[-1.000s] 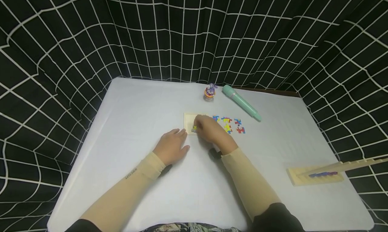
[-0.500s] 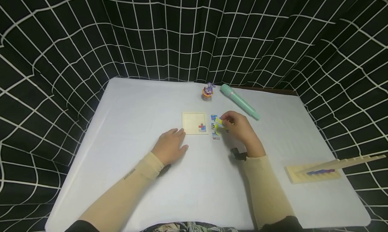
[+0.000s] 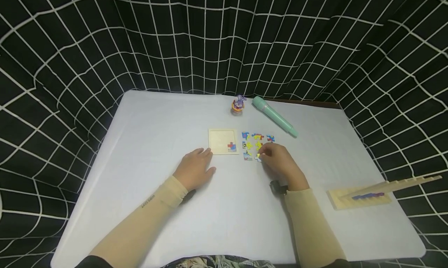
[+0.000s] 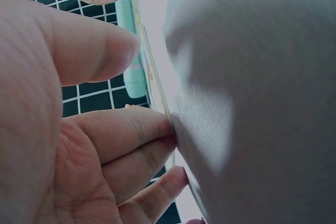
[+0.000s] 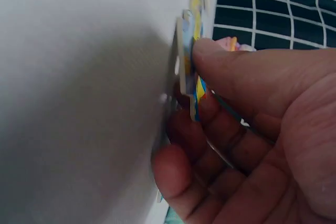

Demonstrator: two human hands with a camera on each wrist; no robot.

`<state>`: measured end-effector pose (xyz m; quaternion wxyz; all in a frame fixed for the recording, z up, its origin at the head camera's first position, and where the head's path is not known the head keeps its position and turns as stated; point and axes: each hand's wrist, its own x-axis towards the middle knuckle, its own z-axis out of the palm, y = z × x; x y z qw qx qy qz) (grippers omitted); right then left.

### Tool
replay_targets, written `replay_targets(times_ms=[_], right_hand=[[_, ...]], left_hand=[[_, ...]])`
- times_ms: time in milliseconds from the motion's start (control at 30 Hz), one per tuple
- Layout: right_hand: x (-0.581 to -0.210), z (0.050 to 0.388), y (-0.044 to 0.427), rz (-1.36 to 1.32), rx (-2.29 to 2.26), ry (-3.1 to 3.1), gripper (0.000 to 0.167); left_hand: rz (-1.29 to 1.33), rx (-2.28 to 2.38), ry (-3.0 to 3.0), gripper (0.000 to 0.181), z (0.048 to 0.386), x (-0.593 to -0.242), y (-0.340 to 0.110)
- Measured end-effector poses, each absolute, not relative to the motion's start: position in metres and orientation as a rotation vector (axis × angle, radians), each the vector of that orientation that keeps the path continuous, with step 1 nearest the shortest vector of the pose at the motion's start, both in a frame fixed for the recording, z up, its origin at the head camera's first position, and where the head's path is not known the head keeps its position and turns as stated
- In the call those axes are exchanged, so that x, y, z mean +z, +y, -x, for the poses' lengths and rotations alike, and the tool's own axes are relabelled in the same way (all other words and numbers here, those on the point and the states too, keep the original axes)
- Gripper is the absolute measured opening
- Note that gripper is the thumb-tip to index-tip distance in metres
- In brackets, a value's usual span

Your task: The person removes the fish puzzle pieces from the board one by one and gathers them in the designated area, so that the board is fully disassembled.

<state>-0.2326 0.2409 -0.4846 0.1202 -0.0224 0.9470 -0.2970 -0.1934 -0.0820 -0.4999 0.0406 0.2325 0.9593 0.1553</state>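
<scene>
A shallow square wooden puzzle tray (image 3: 217, 139) lies mid-table, with a red-and-blue jigsaw piece (image 3: 231, 146) in its lower right corner. Flat beside the tray's lower left corner rests my left hand (image 3: 193, 169), fingers extended, fingertips touching the tray's edge (image 4: 156, 72) in the left wrist view. To the right of the tray, loose jigsaw pieces (image 3: 249, 145) are spread in rows. My right hand (image 3: 280, 161) is at the bottom row, pinching a jigsaw piece (image 5: 186, 51) between thumb and fingers; that piece stands tilted. The hand partly hides the right-hand pieces.
Behind the pieces lie a mint-green microphone-shaped object (image 3: 274, 116) and a small purple figurine (image 3: 238, 104). A wooden stand (image 3: 344, 200) with a raised slat is at the right. A black grid-patterned curtain (image 3: 182, 46) surrounds the white table (image 3: 157, 120).
My right hand has left the tray, where the red-and-blue piece now shows, passed over the loose pieces and come down to the bottom row, pinching another piece. My left hand stays by the tray.
</scene>
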Motion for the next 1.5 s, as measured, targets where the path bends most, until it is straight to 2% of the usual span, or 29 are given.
replay_targets(times_ms=[333,600,700,900,1167,1400,1500], right_hand=[[-0.483,0.232,0.221,0.151,-0.769,2.926,0.006],[-0.472,0.259,0.172,0.406,-0.687,2.827,0.035],[-0.469,0.269,0.160,0.486,-0.625,2.787,0.040],[-0.469,0.280,0.149,0.519,-0.515,2.731,0.039],[-0.466,0.285,0.141,0.434,-0.459,2.698,0.033],[-0.465,0.286,0.138,0.390,-0.475,2.666,0.037],[-0.468,0.285,0.138,0.406,-0.485,2.695,0.028]], left_hand=[[-0.711,0.467,2.927,0.060,0.194,-0.499,-0.082],[-0.706,0.473,2.927,0.060,0.195,-0.500,-0.081],[-0.704,0.487,2.919,0.060,0.194,-0.499,-0.079],[-0.712,0.530,2.941,0.058,0.194,-0.498,-0.079],[-0.731,0.501,2.963,0.057,0.195,-0.498,-0.081],[-0.714,0.511,2.949,0.057,0.193,-0.497,-0.082],[-0.712,0.518,2.944,0.057,0.192,-0.496,-0.083]])
